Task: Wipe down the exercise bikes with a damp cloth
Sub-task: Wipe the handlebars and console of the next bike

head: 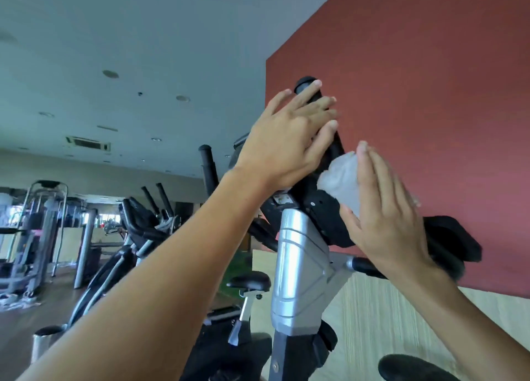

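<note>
Two hands are up in front of us, both raised to the head of the nearest exercise bike (298,268). Our left hand (289,139) lies with straight, spread fingers against the black upright handlebar grip (307,86), touching it rather than wrapping it, so it is released. Our right hand (387,217) presses a crumpled pale cloth (342,179) against the black console housing (318,208), just below and to the right of the left hand; the fingers are straight and laid flat over the cloth, while the thumb sits under its lower edge (whether the thumb truly pinches the cloth we cannot tell).

Beneath the housing runs the bike's silver column, and a black side handle (364,264) sticks out to the right behind our right wrist. A dark pad (456,237) shows past the right hand, against the red wall (430,65). At the lower right corner we see the edge of a black saddle (413,366).

Farther left stands a second bike with its own black saddle (252,280), then more machines (37,231) on the wooden floor (17,323), under a grey ceiling (114,50) with round lights.
</note>
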A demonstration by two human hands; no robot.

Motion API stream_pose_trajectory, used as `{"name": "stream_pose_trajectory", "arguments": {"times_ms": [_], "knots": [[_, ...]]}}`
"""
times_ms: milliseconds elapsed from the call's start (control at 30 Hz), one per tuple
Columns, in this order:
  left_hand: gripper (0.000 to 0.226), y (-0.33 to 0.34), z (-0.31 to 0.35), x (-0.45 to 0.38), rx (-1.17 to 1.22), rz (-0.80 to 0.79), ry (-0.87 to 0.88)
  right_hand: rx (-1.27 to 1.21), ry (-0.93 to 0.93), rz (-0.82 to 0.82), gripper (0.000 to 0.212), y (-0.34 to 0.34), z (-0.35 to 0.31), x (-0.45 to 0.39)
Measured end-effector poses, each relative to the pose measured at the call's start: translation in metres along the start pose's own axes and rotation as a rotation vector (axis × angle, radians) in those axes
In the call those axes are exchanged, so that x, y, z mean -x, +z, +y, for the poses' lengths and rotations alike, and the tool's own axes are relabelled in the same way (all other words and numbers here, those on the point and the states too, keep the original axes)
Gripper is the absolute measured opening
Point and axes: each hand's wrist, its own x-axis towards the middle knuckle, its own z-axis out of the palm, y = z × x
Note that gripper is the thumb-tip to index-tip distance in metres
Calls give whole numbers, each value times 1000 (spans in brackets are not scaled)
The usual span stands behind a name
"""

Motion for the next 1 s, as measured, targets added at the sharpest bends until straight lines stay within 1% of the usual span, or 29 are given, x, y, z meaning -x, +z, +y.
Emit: {"name": "stream_pose_trajectory", "arguments": {"times_ms": [133, 233, 333, 467, 533, 600, 700, 833, 967, 1000], "knots": [[48, 9, 21, 17, -147, -87, -23, 9, 28, 93, 75, 11, 7, 15], [50, 20, 40, 28, -155, -103, -24, 22, -25, 135, 76, 17, 5, 11], [52, 28, 54, 36, -178, -113, -38, 81, -54, 183, 70, 25, 22, 34], [52, 47, 81, 49, -334, -203, 68, 176, -71, 182, 67, 30, 69, 100], [53, 57, 90, 56, -367, -189, 69, 207, -61, 159, 69, 29, 90, 131], [56, 65, 94, 60, -421, -174, 75, 192, -42, 147, 72, 28, 97, 142], [61, 77, 97, 62, -490, -166, 94, 116, 4, 158, 71, 28, 81, 118], [61, 83, 100, 64, -538, -134, 67, 72, -35, 154, 77, 27, 66, 88], [59, 97, 111, 67, -567, -79, 57, 97, -54, 172, 68, 31, 85, 115], [58, 101, 112, 68, -561, -66, 69, 109, -48, 176, 70, 31, 93, 127]]}}
